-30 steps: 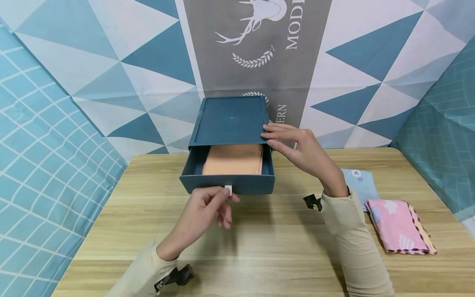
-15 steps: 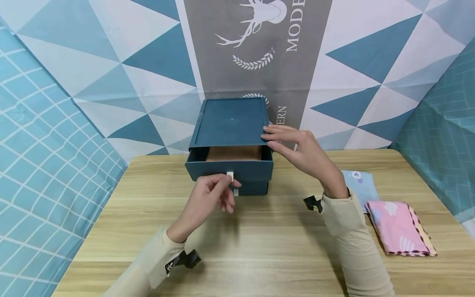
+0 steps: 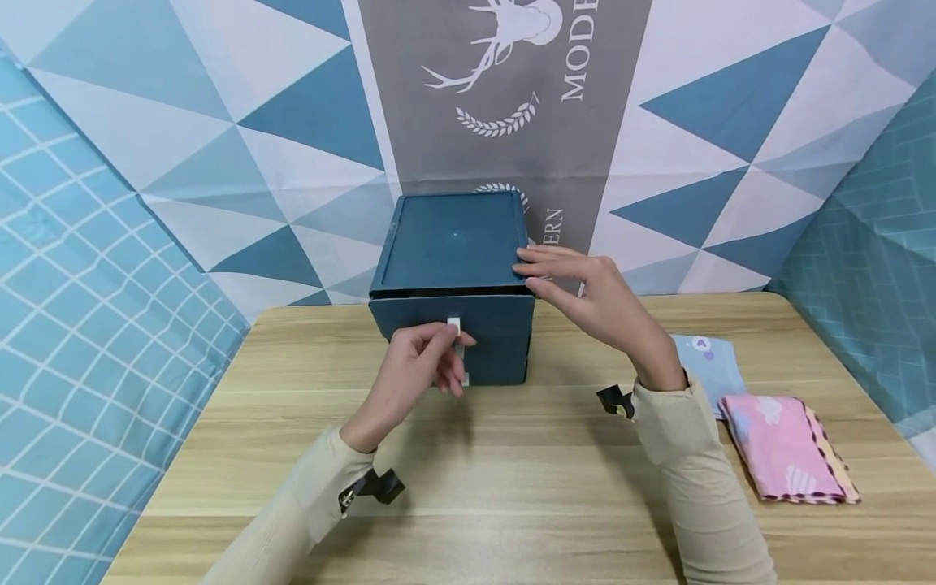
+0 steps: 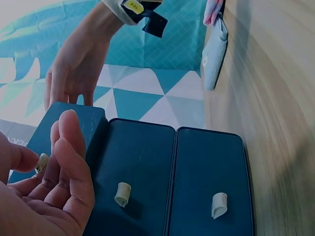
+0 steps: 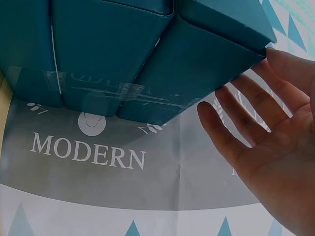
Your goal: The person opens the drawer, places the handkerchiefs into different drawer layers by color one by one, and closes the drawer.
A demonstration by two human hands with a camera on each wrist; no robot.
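A dark blue drawer cabinet [image 3: 453,240] stands at the back of the table. Its top drawer [image 3: 406,311] sticks out slightly, leaving a thin dark gap under the cabinet's top. My left hand [image 3: 413,366] pinches that drawer's small white pull tab [image 3: 454,323] between thumb and fingers. In the left wrist view, the middle drawer [image 4: 142,157] and bottom drawer [image 4: 209,167] sit flush, each with a white tab. My right hand [image 3: 585,284] rests its extended fingertips on the cabinet's upper right edge; the right wrist view shows the fingers [image 5: 258,105] along that side. The drawer's contents are hidden.
On the wooden table [image 3: 512,496], to the right, lie a light blue cloth [image 3: 708,366] and a folded pink cloth [image 3: 782,447] with a scalloped dark edge. A patterned fabric backdrop [image 3: 292,122] rises right behind the cabinet.
The top drawer has slid back into the cabinet nearly all the way, hiding the peach-coloured stack inside. My left hand moved away from me with the tab; the right hand stayed put.
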